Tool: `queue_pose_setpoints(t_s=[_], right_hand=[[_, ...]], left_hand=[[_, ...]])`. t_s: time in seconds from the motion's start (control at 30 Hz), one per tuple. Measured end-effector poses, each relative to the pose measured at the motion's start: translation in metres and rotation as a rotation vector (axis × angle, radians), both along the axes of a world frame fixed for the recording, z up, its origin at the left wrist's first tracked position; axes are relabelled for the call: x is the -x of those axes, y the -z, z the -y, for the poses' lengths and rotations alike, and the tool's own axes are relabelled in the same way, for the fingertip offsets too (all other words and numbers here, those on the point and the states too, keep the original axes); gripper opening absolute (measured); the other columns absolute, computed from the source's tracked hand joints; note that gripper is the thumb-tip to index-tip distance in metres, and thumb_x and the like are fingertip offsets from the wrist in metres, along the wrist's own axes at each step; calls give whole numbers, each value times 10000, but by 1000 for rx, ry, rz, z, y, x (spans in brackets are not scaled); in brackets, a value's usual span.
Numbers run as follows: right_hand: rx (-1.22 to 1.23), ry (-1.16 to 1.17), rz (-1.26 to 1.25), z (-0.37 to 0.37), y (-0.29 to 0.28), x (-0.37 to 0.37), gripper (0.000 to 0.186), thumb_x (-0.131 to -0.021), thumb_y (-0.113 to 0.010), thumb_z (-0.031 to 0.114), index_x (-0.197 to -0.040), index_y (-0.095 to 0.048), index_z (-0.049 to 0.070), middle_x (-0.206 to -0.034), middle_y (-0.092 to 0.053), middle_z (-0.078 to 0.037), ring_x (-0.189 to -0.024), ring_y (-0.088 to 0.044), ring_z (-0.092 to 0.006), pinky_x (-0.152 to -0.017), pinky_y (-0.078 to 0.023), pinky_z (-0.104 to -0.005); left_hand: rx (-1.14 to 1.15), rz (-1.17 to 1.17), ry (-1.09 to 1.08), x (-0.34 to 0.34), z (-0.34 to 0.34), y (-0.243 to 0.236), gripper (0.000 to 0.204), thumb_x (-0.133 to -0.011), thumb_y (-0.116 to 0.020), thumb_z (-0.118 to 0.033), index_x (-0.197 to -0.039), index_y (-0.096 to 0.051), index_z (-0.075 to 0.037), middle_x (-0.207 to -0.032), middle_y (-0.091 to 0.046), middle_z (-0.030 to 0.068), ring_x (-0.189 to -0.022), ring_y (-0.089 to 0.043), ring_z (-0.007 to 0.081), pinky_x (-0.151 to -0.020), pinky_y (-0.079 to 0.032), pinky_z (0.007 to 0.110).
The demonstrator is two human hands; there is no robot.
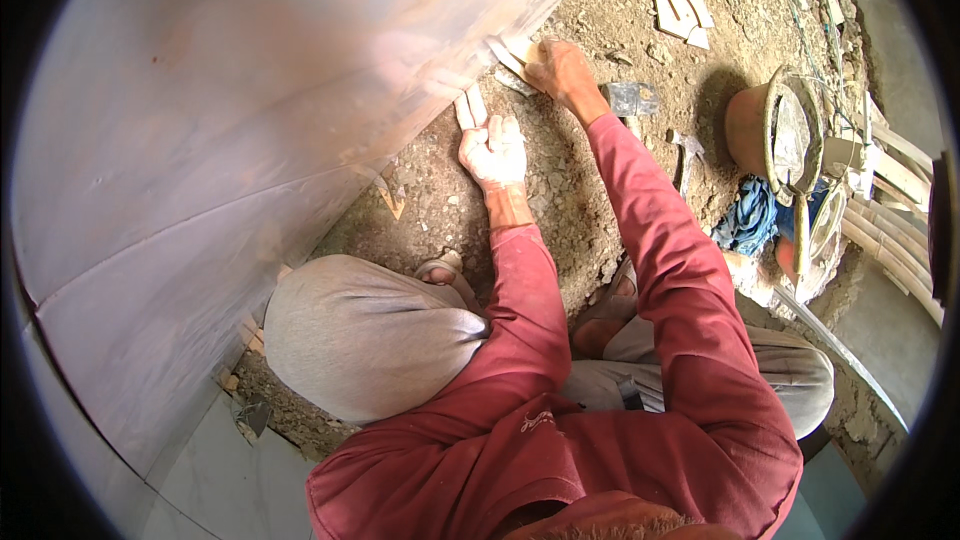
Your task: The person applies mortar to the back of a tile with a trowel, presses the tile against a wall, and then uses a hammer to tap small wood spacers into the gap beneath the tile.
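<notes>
A large glossy pale panel point(230, 90) rises on the left, its lower edge meeting loose, stony soil point(440, 180). My left hand point(495, 152) is turned palm up near that edge, fingers curled at the end of a short pale strip point(470, 108), which touches or nearly touches the panel. Farther along, my right hand point(565, 72) is closed on a flat pale piece point(522, 50) at the panel's foot; my fingers partly hide it. Whether these pieces are tile or wood I cannot tell. Just right of my right wrist lies a block-headed hammer point(630, 98).
A smaller hammer point(687, 150) lies on the soil. To the right are a tilted bucket point(750, 130), a blue cloth point(748, 218), wooden strips point(890, 235) and a long metal strip point(840, 350). Broken flat pieces point(678, 10) are scattered at the far side.
</notes>
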State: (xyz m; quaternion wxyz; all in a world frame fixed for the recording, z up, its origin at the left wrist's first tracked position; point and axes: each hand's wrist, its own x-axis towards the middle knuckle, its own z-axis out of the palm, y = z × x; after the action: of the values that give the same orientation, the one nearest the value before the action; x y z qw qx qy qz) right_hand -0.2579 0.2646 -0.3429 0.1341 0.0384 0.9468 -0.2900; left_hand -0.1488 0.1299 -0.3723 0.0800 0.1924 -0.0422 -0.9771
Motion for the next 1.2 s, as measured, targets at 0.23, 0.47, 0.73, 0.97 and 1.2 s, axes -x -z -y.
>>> queue_pose_setpoints(t_s=[0.23,0.47,0.73,0.97,1.2], right_hand=[[-7,-30,3,2,-1,-2,267,-869,-744,182,-973,-657,-48,-951,-690,-215,-838,-670,-292,-794,-572,-396],[-321,-127,-47,14,-10,-11,350,-960,-638,333,-1112,-664,18,-945,-698,-212,-785,-666,-272,-728,-578,-394],[-293,270,-118,-32,-81,-48,337,-1002,-558,362,-958,-665,45,-757,-687,-149,-685,-683,-245,-618,-555,-408],[-493,149,394,-91,-76,-130,635,-918,-619,572,-1202,-595,5,-1108,-683,-241,-934,-699,-336,-814,-535,-472],[469,737,-79,-70,-33,-152,159,-1020,-545,253,-982,-491,108,-731,-498,-5,-527,-448,-95,-459,-442,-255]], left_hand=[[-52,-27,-5,0,0,-1,781,-773,-412,7,-1542,-358,-122,-1584,-409,-6,-470,-313,94,-567,-359,252],[2,97,-31,2,1,-5,738,-788,-433,-13,-1518,-376,-105,-1523,-487,34,-467,-342,98,-577,-374,269],[-14,14,-6,1,-2,11,717,-783,-435,-20,-1496,-407,-95,-1489,-518,29,-484,-352,97,-572,-373,272],[-19,-33,-2,1,1,4,672,-794,-447,-41,-1463,-431,-93,-1210,-630,-29,-494,-353,99,-567,-361,269],[-9,-23,7,1,0,22,666,-790,-456,-48,-1455,-430,-74,-1009,-601,-22,-496,-350,100,-570,-358,274]])
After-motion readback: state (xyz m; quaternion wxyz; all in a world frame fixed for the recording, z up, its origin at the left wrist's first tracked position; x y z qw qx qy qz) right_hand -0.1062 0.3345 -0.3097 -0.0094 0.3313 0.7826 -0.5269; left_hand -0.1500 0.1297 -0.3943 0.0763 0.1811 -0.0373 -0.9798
